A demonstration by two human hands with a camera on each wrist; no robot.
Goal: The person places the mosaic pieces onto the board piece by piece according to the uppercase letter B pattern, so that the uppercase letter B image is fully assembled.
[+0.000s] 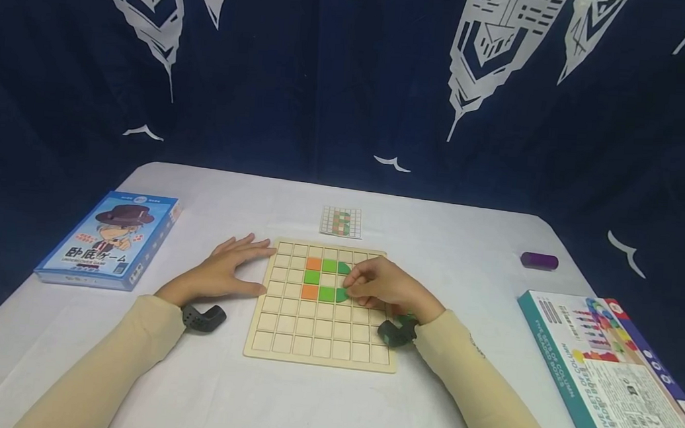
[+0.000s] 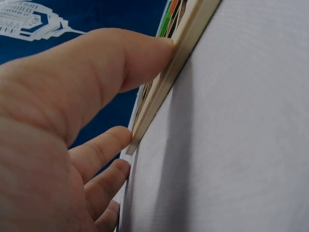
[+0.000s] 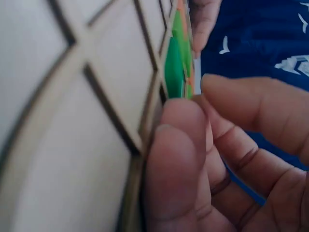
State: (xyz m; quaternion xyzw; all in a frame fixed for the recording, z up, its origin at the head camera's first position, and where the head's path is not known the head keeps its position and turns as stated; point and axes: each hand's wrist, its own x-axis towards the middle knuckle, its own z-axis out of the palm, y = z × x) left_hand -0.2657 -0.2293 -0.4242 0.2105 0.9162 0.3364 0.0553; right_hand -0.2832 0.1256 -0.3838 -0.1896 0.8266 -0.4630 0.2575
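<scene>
Mid-frame, the left hand [image 1: 223, 272] spreads against the grid board [image 1: 303, 345], the right hand [image 1: 391, 286] curls over it, anything pinched there unclear, and a blue box [image 1: 110, 241], left, reads "UNDERCOVER GAME".

Head view: even, diffuse light; white tabletop [image 1: 217, 391] bright, navy curtain [image 1: 315, 93] dark; print on small card [image 1: 341, 222] soft. Left wrist view: dim; broad, soft-edged shadow on tabletop beside board [image 2: 162, 82]. Right wrist view: dim, hazy; board's nearest grid lines blurred, right hand [image 3: 231, 164] slightly soft.
</scene>
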